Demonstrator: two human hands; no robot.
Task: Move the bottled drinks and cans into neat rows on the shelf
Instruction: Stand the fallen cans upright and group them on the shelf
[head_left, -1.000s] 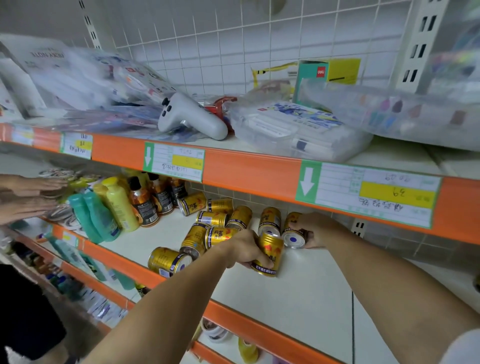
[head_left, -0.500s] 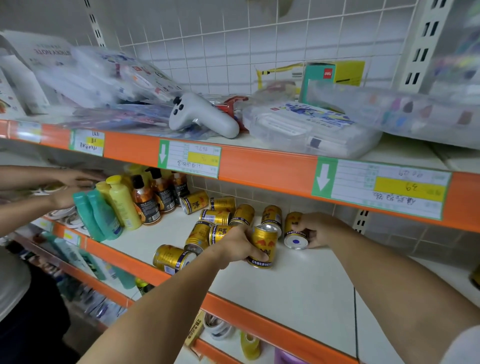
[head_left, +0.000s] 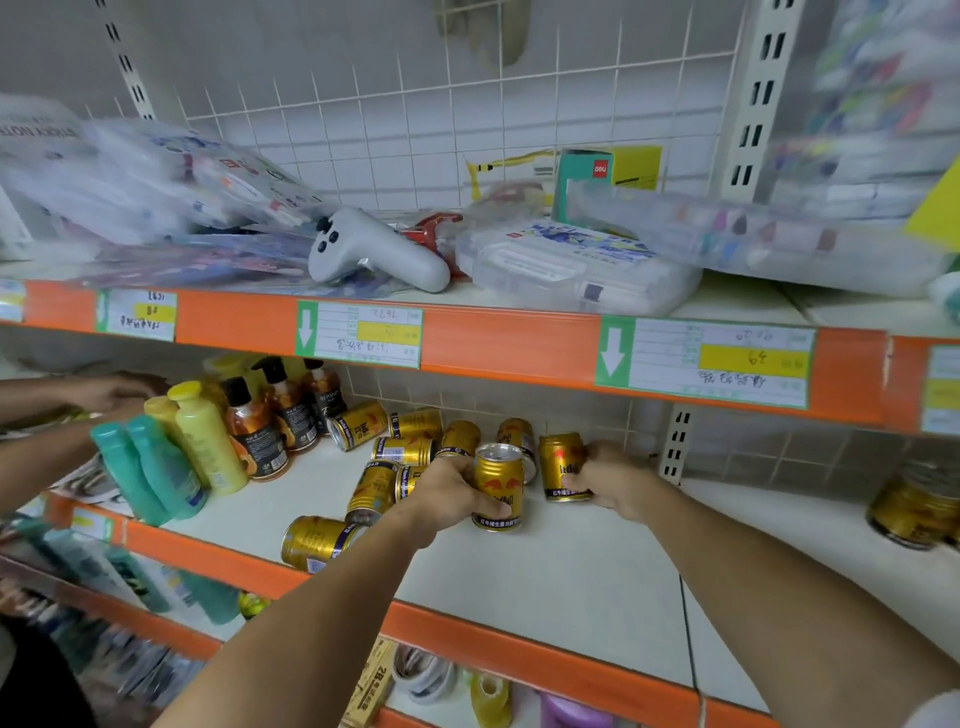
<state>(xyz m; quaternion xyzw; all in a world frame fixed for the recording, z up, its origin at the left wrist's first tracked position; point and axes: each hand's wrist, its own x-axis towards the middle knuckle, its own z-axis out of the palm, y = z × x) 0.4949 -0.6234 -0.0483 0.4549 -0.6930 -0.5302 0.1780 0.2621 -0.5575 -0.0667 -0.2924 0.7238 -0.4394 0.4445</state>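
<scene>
at frame centre the left hand (head_left: 441, 493) grasps an upright gold can (head_left: 497, 486) on the white shelf (head_left: 571, 571); just right, the right hand (head_left: 610, 480) grasps a second upright can (head_left: 562, 467). more cans (head_left: 405, 449) lie toppled behind, bottles (head_left: 254, 431) at left.

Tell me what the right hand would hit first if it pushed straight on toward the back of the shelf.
The right hand, gripping an upright gold can, points back and left. It would likely meet the gold can lying behind first, though depth is unclear.
</scene>
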